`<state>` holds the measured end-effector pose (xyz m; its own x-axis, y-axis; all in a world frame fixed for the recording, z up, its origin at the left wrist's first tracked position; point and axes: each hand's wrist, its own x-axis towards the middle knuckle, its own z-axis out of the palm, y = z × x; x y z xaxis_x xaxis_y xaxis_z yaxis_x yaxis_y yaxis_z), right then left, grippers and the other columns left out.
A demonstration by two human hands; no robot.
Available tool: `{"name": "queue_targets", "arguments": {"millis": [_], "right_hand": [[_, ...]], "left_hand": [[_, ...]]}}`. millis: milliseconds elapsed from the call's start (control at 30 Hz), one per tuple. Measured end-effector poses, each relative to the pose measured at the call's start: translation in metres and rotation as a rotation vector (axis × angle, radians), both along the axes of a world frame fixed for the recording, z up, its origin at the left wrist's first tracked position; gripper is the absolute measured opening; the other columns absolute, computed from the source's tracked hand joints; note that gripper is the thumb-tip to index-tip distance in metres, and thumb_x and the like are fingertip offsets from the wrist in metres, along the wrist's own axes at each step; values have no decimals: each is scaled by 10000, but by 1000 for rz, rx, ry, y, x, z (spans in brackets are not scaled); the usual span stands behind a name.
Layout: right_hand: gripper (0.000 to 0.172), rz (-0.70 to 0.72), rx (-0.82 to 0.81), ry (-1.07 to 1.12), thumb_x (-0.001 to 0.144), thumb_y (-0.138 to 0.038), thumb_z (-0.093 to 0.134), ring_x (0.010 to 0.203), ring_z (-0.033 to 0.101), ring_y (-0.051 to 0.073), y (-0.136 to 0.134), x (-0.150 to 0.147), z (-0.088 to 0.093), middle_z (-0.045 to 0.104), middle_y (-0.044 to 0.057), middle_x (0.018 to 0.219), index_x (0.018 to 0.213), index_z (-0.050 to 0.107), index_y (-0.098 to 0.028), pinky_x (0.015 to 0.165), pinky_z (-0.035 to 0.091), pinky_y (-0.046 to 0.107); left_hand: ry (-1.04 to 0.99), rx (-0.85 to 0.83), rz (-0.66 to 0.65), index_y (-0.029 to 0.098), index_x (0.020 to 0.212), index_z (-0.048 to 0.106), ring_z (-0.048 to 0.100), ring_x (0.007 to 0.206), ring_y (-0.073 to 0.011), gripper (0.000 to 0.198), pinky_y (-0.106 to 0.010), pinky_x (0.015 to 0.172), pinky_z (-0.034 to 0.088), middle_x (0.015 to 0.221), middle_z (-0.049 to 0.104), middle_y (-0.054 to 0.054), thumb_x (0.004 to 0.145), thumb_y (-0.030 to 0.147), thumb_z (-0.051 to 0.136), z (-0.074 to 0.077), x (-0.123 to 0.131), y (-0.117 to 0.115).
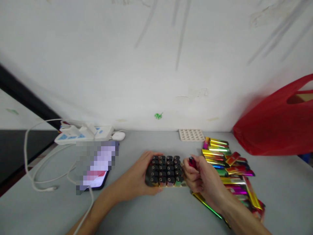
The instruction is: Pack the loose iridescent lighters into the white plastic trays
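A packed block of lighters (166, 171) stands on the grey table (156, 209), black caps up, in tight rows. Everything else sits around this block.

The left hand (139, 181) wraps the block's left side, fingers curled against the outer row and bracing it. The right hand (199, 178) is closed around a single red lighter (192, 162), held upright just off the block's right edge, near its far corner. Whether that lighter touches the outer row cannot be told.

To the right of the block lies a loose heap of shiny lighters (227, 166) in gold, pink and green, some stacked, some spilled toward the near edge. Beyond the block, against the wall, rests a white holed tray (191, 134). Far right of it bulges a red plastic bag (276, 125). To the left of the block lie a phone (96, 169), a white power strip (83, 134) and a loop of white cable (36, 176).

The step in hand looks like fitting one lighter in against the pack — it would go best with the cap level with its neighbours and the body kept vertical. The bracing hand should press steadily inward, so the rows do not splay or tip as the piece slides home.
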<state>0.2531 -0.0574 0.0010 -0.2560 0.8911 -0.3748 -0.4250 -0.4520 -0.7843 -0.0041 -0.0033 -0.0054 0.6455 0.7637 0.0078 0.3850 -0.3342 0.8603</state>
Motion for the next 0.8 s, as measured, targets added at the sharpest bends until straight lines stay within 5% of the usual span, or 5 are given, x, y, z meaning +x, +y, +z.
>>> {"name": "queue_targets", "arguments": {"millis": [233,800], "right_hand": [[637,-33,-20,-8,818,-751,736,548,37,92,4,2,1,165,-120,619,669,371,-251,457,42,246],[669,-109,71,-6,829,-838,740,556,183,118,7,3,6,277,-85,630,666,518,-229,502,239,242]], "left_hand": [[-4,4,0,276,1490,576,676,1346,-385,863,-473,1167,572,1473,690,-89,714,240,951,2,1,0],[-7,-2,2,283,1477,590,669,1359,-377,851,-458,1192,550,1464,692,-76,711,234,956,4,1,-1]]}}
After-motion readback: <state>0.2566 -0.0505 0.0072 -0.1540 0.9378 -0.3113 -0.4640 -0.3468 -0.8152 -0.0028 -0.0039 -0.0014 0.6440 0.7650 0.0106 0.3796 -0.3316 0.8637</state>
